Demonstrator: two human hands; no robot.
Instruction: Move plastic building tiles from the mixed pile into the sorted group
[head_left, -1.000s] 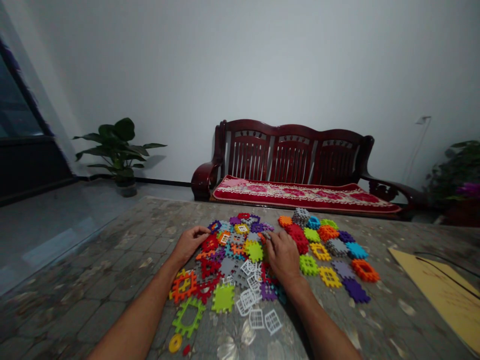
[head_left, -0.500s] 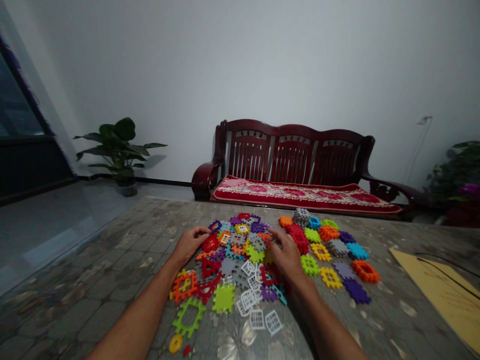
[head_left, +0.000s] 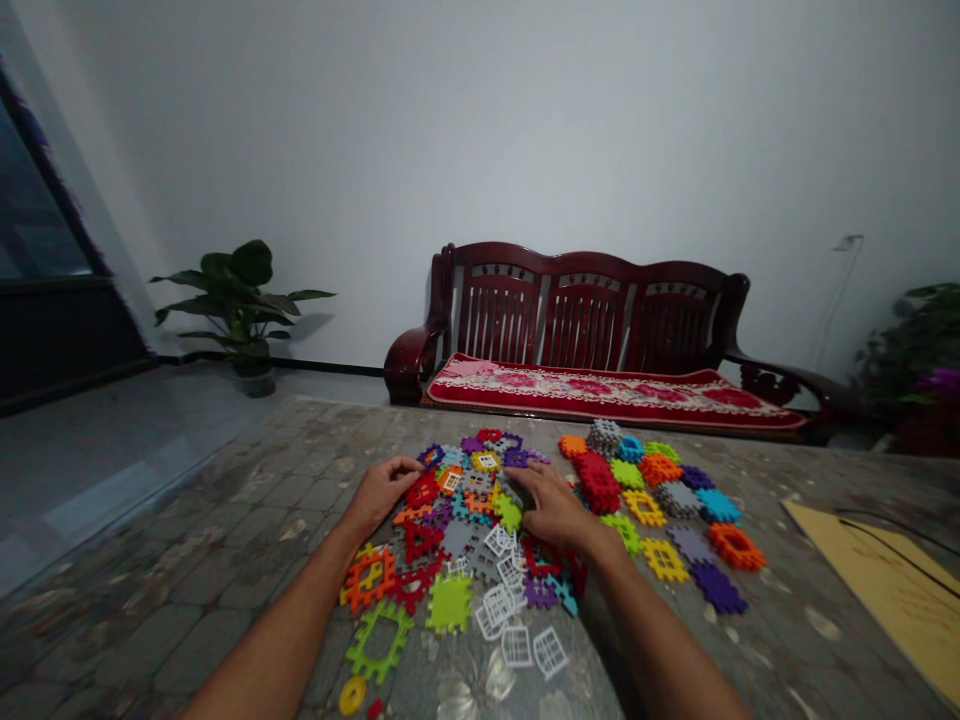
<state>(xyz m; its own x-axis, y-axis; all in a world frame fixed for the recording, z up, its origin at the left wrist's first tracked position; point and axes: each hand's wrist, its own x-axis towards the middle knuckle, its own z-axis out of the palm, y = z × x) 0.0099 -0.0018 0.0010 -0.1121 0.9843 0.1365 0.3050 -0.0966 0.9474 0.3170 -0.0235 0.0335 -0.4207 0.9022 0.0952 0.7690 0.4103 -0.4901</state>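
A heap of plastic interlocking building tiles (head_left: 455, 538) in many colours lies between my hands. My left hand (head_left: 381, 492) rests at the heap's left edge, its loosely bent fingers beside a red tile (head_left: 421, 490) and holding nothing visible. Over the heap's right side, my right hand (head_left: 553, 505) reaches in with thumb and fingers apart. Its fingertips are at grey tiles, and a lime green tile (head_left: 508, 512) sits just left of the thumb. The palm hides part of the heap. White window-frame pieces (head_left: 499, 605) are scattered in front.
To the right stand sorted stacks of tiles, including a red stack (head_left: 598, 482) and a purple one (head_left: 718, 587). A yellow board (head_left: 885, 600) with a dark cord lies at the table's right. Behind the patterned table (head_left: 255, 500) is a wooden bench (head_left: 577, 320).
My right hand has moved left and further over the heap, covering grey tiles that showed before. My left hand stays nearly where it was.
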